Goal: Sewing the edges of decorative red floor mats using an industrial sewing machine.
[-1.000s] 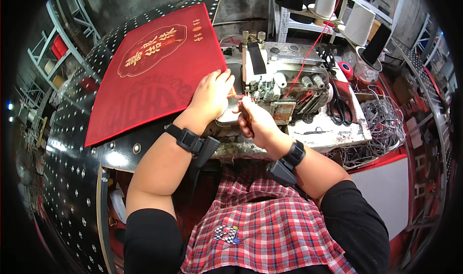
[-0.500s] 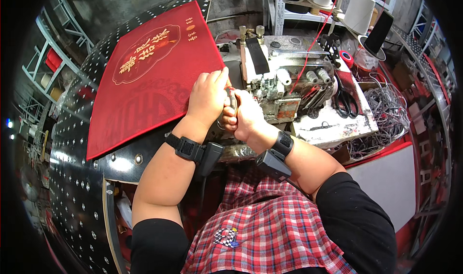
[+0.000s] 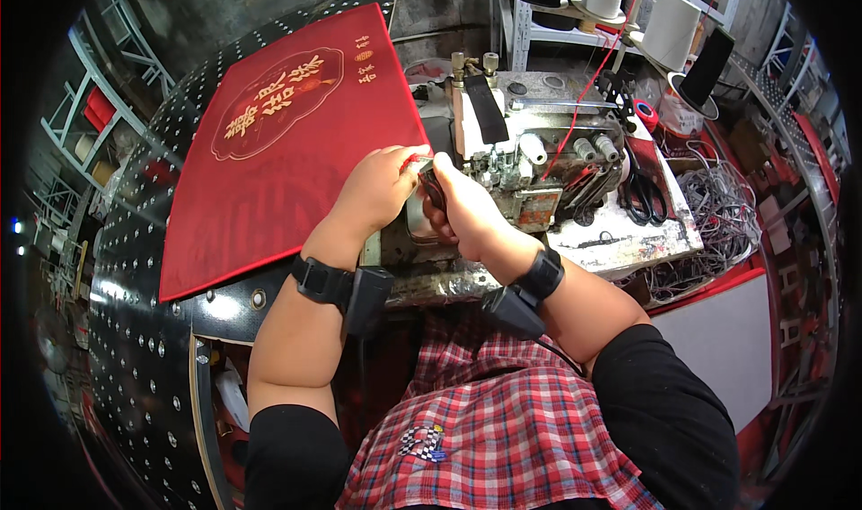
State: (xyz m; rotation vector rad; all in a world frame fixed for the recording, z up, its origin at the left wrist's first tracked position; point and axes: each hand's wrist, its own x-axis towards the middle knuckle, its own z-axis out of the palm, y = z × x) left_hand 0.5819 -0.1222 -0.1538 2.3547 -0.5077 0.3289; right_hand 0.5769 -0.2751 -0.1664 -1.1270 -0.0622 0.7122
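A large red mat [image 3: 256,187] with gold lettering and a finished edge lies tilted at the left. My left hand [image 3: 379,191] is closed on its near right corner, where a bit of red edging or thread shows at the fingertips. In my right hand [image 3: 471,206], fingers wrapped round, is a small dark cutting tool that looks like thread snips [image 3: 434,189]. Its tip meets the left fingertips at that corner; the blades are mostly hidden. Just right of both hands stands an overlock sewing machine [image 3: 539,133], with red thread [image 3: 582,92] running down to it.
Thread cones [image 3: 669,27] stand above the machine. Black-handled scissors [image 3: 645,196] lie at its right, beside a box of tangled thread scraps [image 3: 718,205]. A black studded table [image 3: 135,357] carries the mat. Metal shelving [image 3: 99,79] stands at the far left.
The mat's near right corner has moved slightly right and down. My left hand has shifted down and left along the edge, and the right hand has turned with the snips still in it.
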